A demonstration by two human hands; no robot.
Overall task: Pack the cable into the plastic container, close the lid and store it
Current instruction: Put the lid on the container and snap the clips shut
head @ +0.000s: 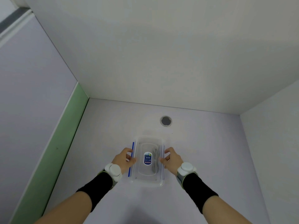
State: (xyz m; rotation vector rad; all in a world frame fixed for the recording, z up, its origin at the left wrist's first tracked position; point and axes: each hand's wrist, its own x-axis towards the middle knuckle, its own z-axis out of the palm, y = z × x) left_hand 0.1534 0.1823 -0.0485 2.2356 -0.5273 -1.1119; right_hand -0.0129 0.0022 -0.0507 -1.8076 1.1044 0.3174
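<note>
While the clear plastic container sits flat on the pale counter, just on our side of the round grommet, we have a hand on each of its long sides. Its lid is on, with an oval sticker in the middle, and the dark cable shows through it, coiled on the right of that sticker. Our left hand curls its fingers against the blue latch on the container's left edge; our right hand pinches the right edge the same way. Both are partly closed on the latches; we cannot tell whether either latch has snapped down.

We judge the closing step to be nearly done, with storing still ahead. The risk is uneven pressure: if one side locks and the other does not, the lid could spring up when we lift. A loop of cable caught under the rim would cause the same. The container is smooth and light, so pressing sideways may slide it toward the grommet.
</note>
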